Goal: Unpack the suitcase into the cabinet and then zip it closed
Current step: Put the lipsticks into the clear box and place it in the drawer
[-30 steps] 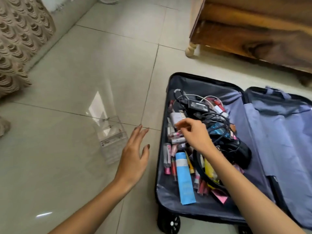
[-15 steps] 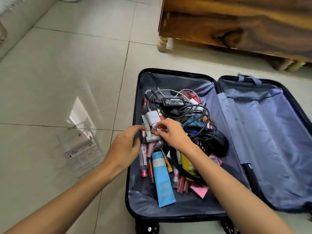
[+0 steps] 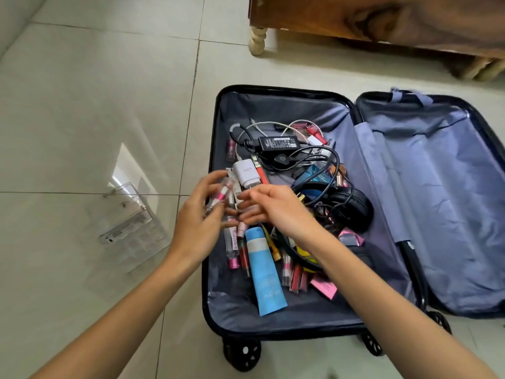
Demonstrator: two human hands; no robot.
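Observation:
A black suitcase (image 3: 273, 328) with blue-grey lining lies wide open on the tiled floor. Its left half holds a heap of cosmetics tubes, a blue tube (image 3: 266, 274), a white charger (image 3: 246, 173), a black power adapter (image 3: 277, 143), cables and black headphones (image 3: 352, 207). The right half (image 3: 448, 203) holds nothing but lining. My left hand (image 3: 199, 225) grips a clear lip-gloss tube with a pink middle (image 3: 221, 196) over the suitcase's left edge. My right hand (image 3: 270, 207) hovers beside it, fingers loosely bent, touching nothing that I can make out.
A clear acrylic organiser (image 3: 131, 222) stands on the floor left of the suitcase. A wooden piece of furniture (image 3: 382, 20) on turned legs stands behind the suitcase. Bare floor tiles stretch to the left.
My left hand came from the floor beside the suitcase and now holds a lip-gloss tube. My right hand lifted off the pile. The camera view shifted to the right.

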